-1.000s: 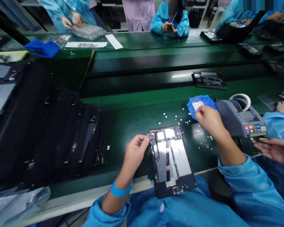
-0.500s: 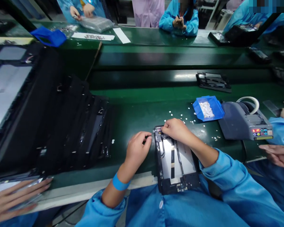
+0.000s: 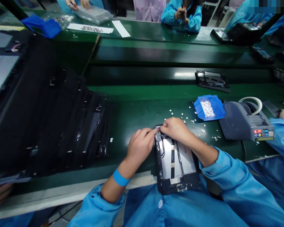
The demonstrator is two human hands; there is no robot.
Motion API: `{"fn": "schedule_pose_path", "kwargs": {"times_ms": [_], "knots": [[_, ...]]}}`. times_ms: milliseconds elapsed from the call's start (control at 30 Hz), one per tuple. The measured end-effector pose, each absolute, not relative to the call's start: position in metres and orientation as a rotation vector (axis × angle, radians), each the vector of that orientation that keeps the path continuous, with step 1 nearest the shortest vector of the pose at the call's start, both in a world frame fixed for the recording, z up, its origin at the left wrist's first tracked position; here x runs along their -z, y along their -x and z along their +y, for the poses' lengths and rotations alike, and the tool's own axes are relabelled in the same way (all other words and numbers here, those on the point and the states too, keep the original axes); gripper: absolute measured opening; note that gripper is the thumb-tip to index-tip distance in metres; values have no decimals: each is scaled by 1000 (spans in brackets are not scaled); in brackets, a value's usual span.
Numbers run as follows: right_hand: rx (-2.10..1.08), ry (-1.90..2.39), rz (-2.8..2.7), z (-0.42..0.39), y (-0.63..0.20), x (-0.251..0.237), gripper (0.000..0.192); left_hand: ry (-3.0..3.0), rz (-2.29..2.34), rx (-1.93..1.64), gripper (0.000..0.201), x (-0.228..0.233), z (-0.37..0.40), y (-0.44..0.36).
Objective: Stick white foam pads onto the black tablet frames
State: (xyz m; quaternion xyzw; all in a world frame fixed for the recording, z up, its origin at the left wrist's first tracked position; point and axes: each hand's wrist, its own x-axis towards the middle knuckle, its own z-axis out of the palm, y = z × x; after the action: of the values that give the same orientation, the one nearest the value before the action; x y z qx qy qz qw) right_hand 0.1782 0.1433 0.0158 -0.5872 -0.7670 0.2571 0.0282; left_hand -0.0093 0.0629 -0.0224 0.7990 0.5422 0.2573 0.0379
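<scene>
See dark device shells (image 3: 68, 126) packed at left on the table (image 3: 127, 113), then the left hand (image 3: 142, 145), fingers drawn narrow, index tip at the upper left corner of an opened tablet (image 3: 177, 160) at the table's near edge. Find the right hand (image 3: 176, 128) over the tablet's top end, thumb and finger close together; cannot tell of anything held in either. Farther right, see a blue bin (image 3: 219, 107) of white pieces (image 3: 207, 108), then a grey tape dispenser (image 3: 243, 123).
</scene>
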Motion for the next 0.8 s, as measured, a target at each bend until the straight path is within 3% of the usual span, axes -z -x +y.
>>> {"fn": "schedule_pose_path", "kwargs": {"times_ms": [267,400,567,800], "knots": [[-748,1769,-2399,142,-180,-15,21,-2730,1668,-277,35,2,66,6],[-669,1518,-2417,128,-195,-4,18,-2727,1621,-156,32,-8,69,2],[-358,1006,-2610,107,-217,18,34,-2503,1534,-322,42,2,78,19],[-20,874,-2910,108,-219,3,37,-1986,1523,-697,42,4,84,24]]}}
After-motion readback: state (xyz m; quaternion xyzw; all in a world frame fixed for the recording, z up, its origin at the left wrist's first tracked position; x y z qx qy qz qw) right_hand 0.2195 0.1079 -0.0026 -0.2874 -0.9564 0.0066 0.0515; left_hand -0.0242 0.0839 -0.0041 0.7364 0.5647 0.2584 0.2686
